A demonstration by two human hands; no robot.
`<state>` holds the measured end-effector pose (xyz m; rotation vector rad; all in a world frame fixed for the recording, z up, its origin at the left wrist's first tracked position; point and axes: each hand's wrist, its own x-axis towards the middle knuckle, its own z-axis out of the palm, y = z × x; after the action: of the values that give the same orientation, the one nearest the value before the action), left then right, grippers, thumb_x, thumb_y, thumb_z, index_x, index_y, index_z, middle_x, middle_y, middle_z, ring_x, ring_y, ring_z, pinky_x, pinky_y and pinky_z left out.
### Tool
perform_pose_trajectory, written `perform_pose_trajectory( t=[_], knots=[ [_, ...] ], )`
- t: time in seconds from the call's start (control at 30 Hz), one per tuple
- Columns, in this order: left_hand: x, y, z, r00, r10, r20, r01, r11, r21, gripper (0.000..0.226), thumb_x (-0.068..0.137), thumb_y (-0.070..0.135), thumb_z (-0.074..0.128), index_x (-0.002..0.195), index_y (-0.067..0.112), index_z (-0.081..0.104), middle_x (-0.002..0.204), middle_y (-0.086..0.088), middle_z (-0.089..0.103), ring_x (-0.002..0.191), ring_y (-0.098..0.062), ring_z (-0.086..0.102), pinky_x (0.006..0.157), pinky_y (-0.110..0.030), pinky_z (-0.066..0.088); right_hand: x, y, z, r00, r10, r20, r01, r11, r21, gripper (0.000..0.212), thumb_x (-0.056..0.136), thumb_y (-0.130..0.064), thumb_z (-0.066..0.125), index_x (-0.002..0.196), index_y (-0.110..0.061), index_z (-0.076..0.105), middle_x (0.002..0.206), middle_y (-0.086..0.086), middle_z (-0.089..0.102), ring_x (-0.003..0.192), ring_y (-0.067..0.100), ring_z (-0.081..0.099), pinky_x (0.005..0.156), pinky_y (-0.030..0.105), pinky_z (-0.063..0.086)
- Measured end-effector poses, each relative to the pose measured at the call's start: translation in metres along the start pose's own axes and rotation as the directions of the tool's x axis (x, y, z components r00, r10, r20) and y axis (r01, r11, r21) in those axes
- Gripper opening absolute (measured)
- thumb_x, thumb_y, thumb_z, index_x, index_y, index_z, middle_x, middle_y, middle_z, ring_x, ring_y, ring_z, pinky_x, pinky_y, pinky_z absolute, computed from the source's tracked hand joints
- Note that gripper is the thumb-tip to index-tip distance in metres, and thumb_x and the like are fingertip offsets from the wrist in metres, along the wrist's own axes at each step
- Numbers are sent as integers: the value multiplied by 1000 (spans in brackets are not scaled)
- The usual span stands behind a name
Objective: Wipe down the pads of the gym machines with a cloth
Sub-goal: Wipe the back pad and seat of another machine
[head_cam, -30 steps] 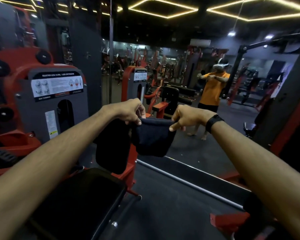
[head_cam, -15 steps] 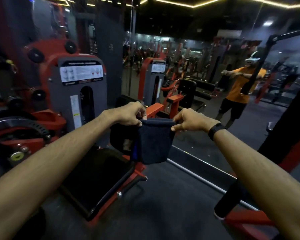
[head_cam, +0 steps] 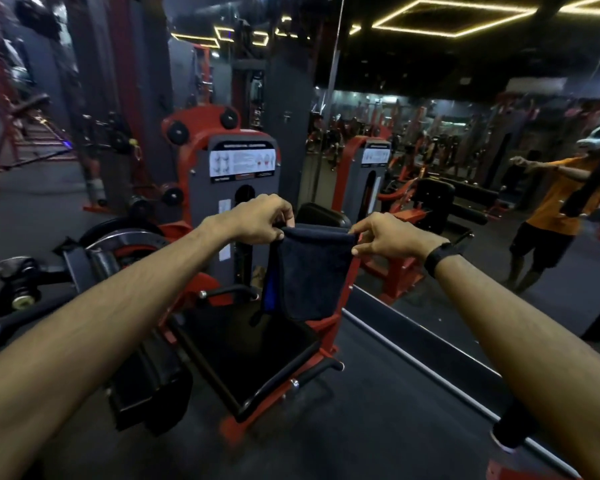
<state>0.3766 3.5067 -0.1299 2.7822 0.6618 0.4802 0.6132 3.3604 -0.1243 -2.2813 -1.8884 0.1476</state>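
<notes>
Dim gym with yellow ceiling light strips (head_cam: 454,19), dark rubber floor (head_cam: 378,410), wall mirror (head_cam: 465,150), red-framed machine's black seat pad (head_cam: 253,348) below, both hands, left (head_cam: 257,220) and right (head_cam: 392,237), pinching dark folded cloth (head_cam: 312,271) by top corners, hanging above pad.

Interior of a commercial gym, dimly lit by yellow strip lights (head_cam: 454,19) set in diamond outlines on a dark ceiling. Red-framed weight machines stand on dark flooring, the nearest a seated machine (head_cam: 236,174) with a grey shroud, an exercise instruction placard (head_cam: 242,162) and a black padded seat (head_cam: 253,355). A wall mirror (head_cam: 465,188) reflects further rows of red equipment and a person in an orange shirt (head_cam: 565,202).
</notes>
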Motion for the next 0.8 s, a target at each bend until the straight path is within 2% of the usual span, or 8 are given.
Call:
perform_pose_trajectory(
  t=[0.13,0.23,0.4,0.47,0.57,0.7,0.8],
  knots=[
    [-49,-28,-20,996,-55,-69,57,998,29,20,87,10,70,99,21,59,85,13,54,78,-11,52,63,-31,36,2,-56,4,999,-32,-4,32,999,12,29,90,-29,75,118,-30,69,79,-13,73,77,10,71,87,42,57],
    [-96,-56,-36,989,-98,-115,103,994,43,22,86,13,71,96,24,55,82,18,53,83,-16,53,70,-34,37,8,-105,18,997,-74,-18,75,997,3,24,90,-30,73,114,-31,70,69,-18,69,75,8,70,87,42,56],
    [-208,-124,-84,964,-224,-144,235,970,62,21,86,12,69,95,22,54,80,17,53,81,-15,51,69,-34,37,28,-231,60,978,-209,16,208,978,8,30,89,-32,74,119,-32,69,78,-16,68,87,11,65,89,43,55],
    [-267,-154,-102,933,-310,-182,323,945,45,22,86,13,70,94,24,53,80,16,53,80,-14,51,68,-33,34,39,-292,79,954,-292,60,291,956,25,34,89,-30,75,123,-30,68,84,-10,70,89,12,66,89,42,55],
    [-352,-192,-127,875,-424,-235,448,892,57,23,85,16,70,93,27,52,87,11,57,85,-15,53,70,-32,36,53,-379,101,895,-432,111,428,902,64,32,90,-27,74,122,-28,69,74,-15,67,77,5,65,80,34,53],
    [-460,-229,-165,762,-558,-327,594,804,11,23,85,16,72,93,27,53,85,17,55,85,-14,54,72,-30,37,68,-495,128,793,-588,162,582,809,88,28,90,-31,73,117,-36,70,88,-7,73,86,14,68,85,45,55],
    [-525,-245,-184,682,-623,-383,677,736,9,24,84,16,73,93,26,54,86,13,58,85,-17,57,72,-32,40,77,-568,149,715,-674,183,668,737,102,20,86,-35,74,101,-47,69,77,-15,71,82,9,68,84,43,56]
  ],
)
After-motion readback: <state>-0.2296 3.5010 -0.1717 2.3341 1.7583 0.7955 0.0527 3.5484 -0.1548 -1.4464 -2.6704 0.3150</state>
